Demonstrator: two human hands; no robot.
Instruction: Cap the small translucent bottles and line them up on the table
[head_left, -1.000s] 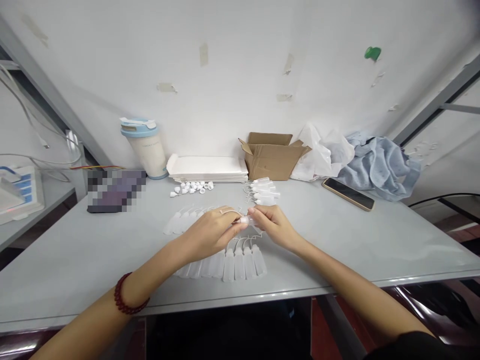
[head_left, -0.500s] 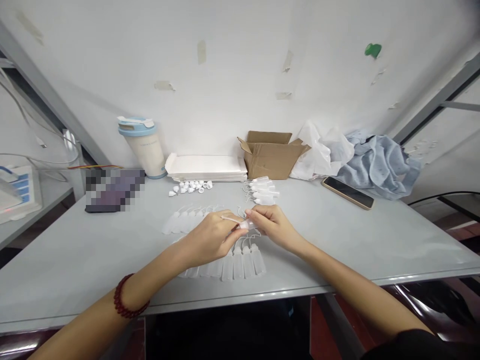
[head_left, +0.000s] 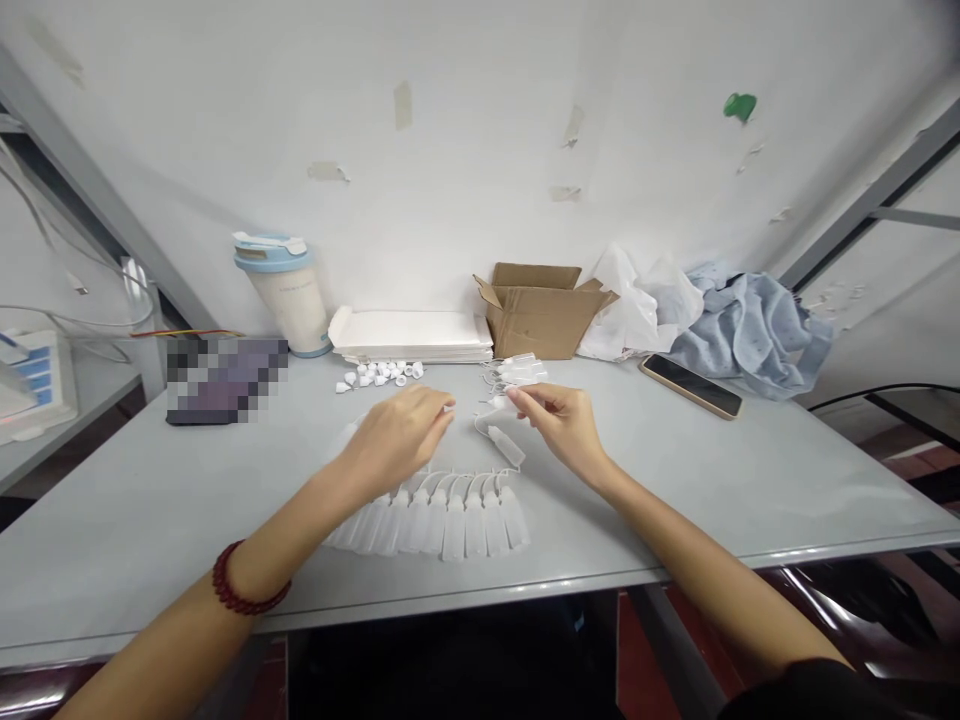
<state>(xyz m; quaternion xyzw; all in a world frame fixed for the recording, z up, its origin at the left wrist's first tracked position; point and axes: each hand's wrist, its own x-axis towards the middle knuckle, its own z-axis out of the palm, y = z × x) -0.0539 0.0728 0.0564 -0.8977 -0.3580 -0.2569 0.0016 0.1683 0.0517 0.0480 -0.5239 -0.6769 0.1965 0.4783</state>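
Note:
Fingers pressed together, my left hand [head_left: 401, 430] is closed above the table; a tiny white bit shows at its fingertips, too small to name. My right hand [head_left: 562, 425] pinches a small white-tipped bottle [head_left: 498, 402] beside a pile of similar bottles [head_left: 525, 369]. Between my hands and lower down, a single translucent bottle [head_left: 507, 446] lies tilted with a curved white strip at its neck. A fanned row of translucent bottles [head_left: 454, 525] lies nearer the front edge. Other bottles are partly hidden behind my left hand.
Small white caps [head_left: 386, 374] lie in front of a stack of white trays [head_left: 412, 335]. Along the wall stand a cup [head_left: 292, 300] and an open cardboard box [head_left: 536, 320], with plastic bags [head_left: 634, 305] and blue cloth [head_left: 750, 325]. A phone [head_left: 691, 387] lies at the right.
My hands have moved apart from the bottle they both held. My left hand has shifted left, and my right hand has moved up and right with a bottle towards the pile.

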